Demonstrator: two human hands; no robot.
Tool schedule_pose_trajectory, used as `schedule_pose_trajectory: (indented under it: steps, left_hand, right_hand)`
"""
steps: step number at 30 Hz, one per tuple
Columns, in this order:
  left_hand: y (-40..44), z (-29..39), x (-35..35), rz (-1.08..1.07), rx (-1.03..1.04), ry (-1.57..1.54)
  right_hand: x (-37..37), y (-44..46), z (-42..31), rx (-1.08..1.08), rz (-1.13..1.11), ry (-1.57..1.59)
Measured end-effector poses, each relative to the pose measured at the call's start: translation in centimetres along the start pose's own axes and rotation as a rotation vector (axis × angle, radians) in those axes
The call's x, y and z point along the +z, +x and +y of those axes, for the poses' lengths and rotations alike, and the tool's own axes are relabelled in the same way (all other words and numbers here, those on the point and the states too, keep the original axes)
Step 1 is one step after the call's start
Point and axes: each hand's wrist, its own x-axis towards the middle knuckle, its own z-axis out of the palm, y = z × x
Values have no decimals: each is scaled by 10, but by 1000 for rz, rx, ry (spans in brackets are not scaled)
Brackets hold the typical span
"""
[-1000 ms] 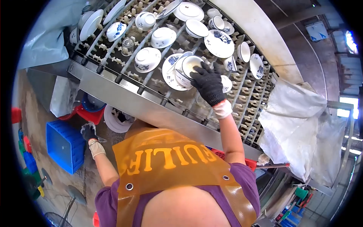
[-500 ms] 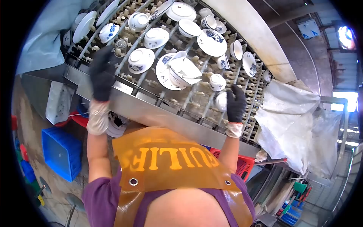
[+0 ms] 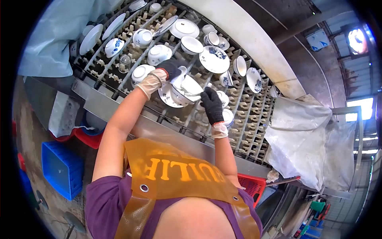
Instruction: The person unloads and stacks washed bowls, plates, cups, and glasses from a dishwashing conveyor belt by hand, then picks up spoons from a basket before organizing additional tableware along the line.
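Both hands wear black gloves with white cuffs over a pegged rack [image 3: 242, 119] of dishes. My left hand [image 3: 171, 69] is at the upper left of a stack of a spoon and a white bowl [image 3: 190, 85] on a patterned plate [image 3: 166, 95]; its fingers are blurred and partly hidden. My right hand [image 3: 211, 104] has its fingers curled at the bowl's right side, and what they grip is hidden. Small cups [image 3: 223, 98] stand just right of it. An upturned bowl [image 3: 142, 73] lies beside my left wrist.
More bowls and plates [image 3: 214, 59] cover the rack, with a glass [image 3: 125, 59] at its left. A steel edge [image 3: 107, 113] runs along the near side. On the floor at left is a blue crate [image 3: 63, 169]; a red basket [image 3: 251, 186] is at lower right.
My left hand has come up from low on the left and across to the bowl stack. My right hand left the stack for the small cups, then moved back left to the bowl's side.
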Motion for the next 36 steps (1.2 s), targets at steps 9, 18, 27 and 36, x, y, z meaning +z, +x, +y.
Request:
schedule_pose_trajectory:
  steps: [9,18,27,36]
  left_hand:
    - [-24,-25,13,221,77,-260]
    - [-71,-6,19,305,11,-186]
    - [-245,77,-25,565,-448,-748]
    - [-417,114,16,1296,-731,-797]
  right_hand:
    - [39,7,-9,-407,-141,-398]
    - [44,-29,-30,-386,-185,-491]
    - [59,-85,-94,-676,-543,-477]
    - [179,-166,-65,-497,-1198,-176]
